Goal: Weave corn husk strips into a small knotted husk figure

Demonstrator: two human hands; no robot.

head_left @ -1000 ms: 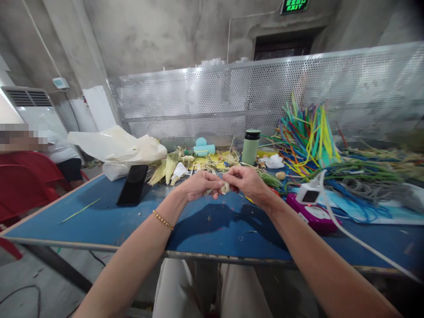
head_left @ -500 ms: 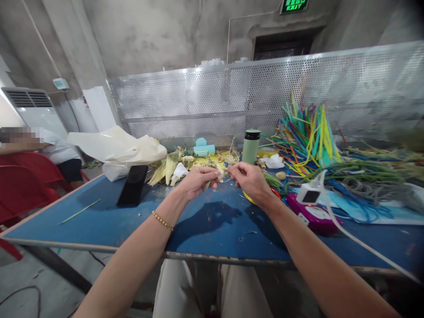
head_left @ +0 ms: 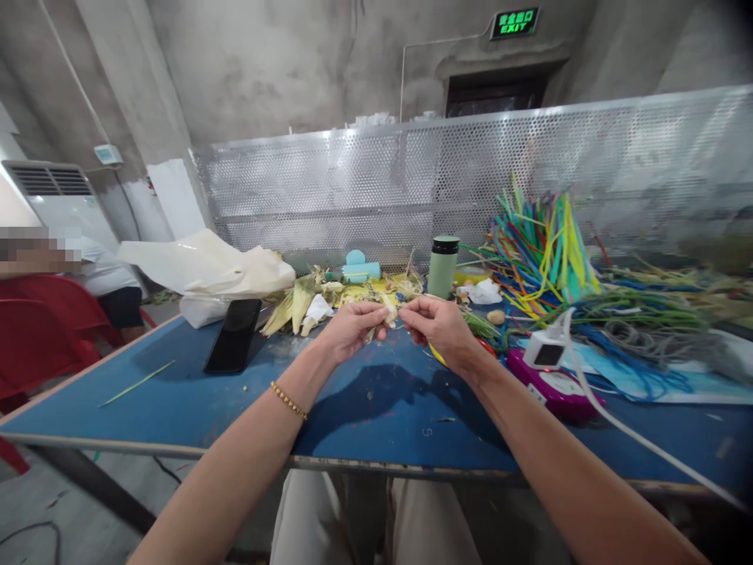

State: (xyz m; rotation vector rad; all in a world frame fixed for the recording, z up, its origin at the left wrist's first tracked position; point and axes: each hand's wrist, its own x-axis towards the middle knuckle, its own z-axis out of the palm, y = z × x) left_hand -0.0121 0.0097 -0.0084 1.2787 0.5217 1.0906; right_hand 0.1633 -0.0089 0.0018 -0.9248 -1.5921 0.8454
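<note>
Above the middle of the table, my left hand [head_left: 355, 329] pinches a small pale husk-like piece [head_left: 391, 311] between thumb and fingers. My right hand [head_left: 436, 328] is closed too, its thumb and forefinger pressed together right beside that piece. Whatever lies between the right fingertips is too small to make out. Behind the hands are dry corn husks [head_left: 301, 304] and loose plant scraps. A green tumbler [head_left: 442, 271] with a black-rimmed lid stands upright just beyond my right hand.
A black phone [head_left: 234, 337] and a white plastic bag [head_left: 205, 267] lie to the left. On the right are a purple power socket [head_left: 553, 388] with a white charger [head_left: 546, 347], coloured strips [head_left: 558, 243] and coiled cords. Perforated metal panels [head_left: 323, 188] border the back. A person sits at far left.
My right hand has moved left, its fingertips now meeting the pale piece at my left hand. The left hand keeps its pinch. The view has tilted slightly upward.
</note>
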